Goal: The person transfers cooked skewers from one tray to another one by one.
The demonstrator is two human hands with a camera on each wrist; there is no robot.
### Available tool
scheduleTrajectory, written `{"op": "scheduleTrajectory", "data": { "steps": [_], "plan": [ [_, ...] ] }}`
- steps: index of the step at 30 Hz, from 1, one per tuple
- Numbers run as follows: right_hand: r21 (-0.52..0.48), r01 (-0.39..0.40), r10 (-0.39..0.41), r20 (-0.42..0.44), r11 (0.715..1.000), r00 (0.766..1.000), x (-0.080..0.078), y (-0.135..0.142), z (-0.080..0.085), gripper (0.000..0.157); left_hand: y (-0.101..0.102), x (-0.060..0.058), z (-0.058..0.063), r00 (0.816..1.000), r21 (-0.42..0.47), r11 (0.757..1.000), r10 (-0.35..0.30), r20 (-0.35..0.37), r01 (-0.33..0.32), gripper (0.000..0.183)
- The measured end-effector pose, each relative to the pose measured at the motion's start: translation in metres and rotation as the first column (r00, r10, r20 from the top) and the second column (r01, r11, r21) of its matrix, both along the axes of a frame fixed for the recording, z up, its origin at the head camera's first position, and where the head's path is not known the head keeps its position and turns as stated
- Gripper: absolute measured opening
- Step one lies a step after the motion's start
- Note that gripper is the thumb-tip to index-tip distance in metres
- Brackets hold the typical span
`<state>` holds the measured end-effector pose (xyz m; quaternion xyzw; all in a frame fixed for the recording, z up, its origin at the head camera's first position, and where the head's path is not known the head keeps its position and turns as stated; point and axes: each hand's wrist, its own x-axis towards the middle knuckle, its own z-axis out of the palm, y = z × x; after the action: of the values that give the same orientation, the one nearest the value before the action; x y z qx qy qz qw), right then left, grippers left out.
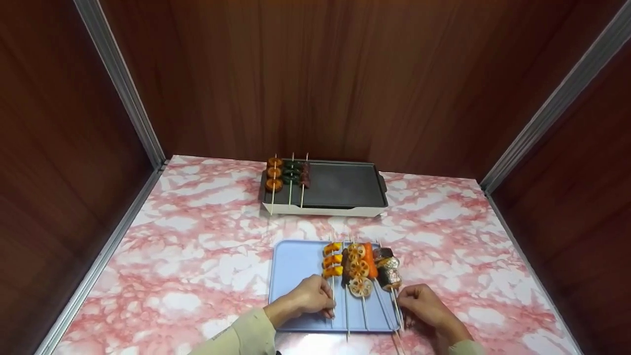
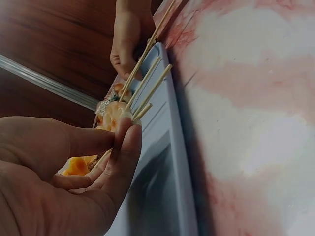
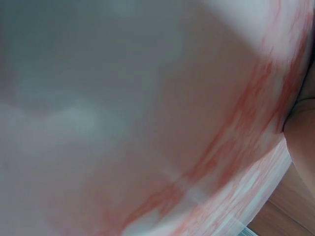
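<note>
In the head view my left hand [image 1: 310, 296] pinches the stick of a skewer of yellow pieces [image 1: 333, 260] over the blue tray [image 1: 296, 266]. From the left wrist, my left hand [image 2: 106, 167] shows its thumb and fingertips together on the stick. At the tray's right edge, my right hand [image 1: 424, 303] has its fingers curled at the stick of a skewer of dark and silvery pieces [image 1: 391, 277]. Between the hands lie a lotus root skewer [image 1: 358, 268], an orange skewer [image 1: 370, 261] and a dark brown skewer [image 1: 345, 276]. The right wrist view mostly shows blurred tabletop.
Behind the tray stands a black griddle [image 1: 345, 185] with a pale base. On its left side lie an orange-slice skewer [image 1: 274, 172], a green skewer [image 1: 291, 172] and a dark red skewer [image 1: 304, 175]. Brown panels [image 1: 315, 79] enclose the red-and-white marbled table [image 1: 197, 236].
</note>
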<state>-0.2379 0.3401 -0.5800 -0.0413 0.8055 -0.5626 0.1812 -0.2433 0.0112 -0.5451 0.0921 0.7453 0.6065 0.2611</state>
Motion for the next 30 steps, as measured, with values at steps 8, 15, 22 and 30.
{"op": "scheduleTrajectory", "data": {
  "steps": [8,15,22,30],
  "plan": [
    [0.002,-0.026,0.026,-0.044,1.000,0.999,0.000,-0.001,0.000,0.018,-0.002,0.003,-0.003,0.999,-0.012,0.999,-0.031,-0.013,0.030,0.014],
    [-0.006,-0.014,0.014,-0.033,1.000,0.999,0.000,0.000,0.000,0.017,-0.013,-0.009,0.006,0.987,-0.140,0.984,-0.121,-0.102,0.106,0.014],
    [-0.026,-0.014,0.013,-0.017,1.000,1.000,0.000,0.002,-0.001,0.018,-0.027,-0.031,0.025,0.953,-0.275,0.961,-0.100,-0.287,0.018,0.013],
    [-0.046,-0.008,0.008,-0.003,0.999,1.000,0.001,0.000,-0.001,0.019,-0.043,-0.059,0.053,0.842,-0.311,0.932,-0.014,-0.540,-0.184,0.012]
  ]
}}
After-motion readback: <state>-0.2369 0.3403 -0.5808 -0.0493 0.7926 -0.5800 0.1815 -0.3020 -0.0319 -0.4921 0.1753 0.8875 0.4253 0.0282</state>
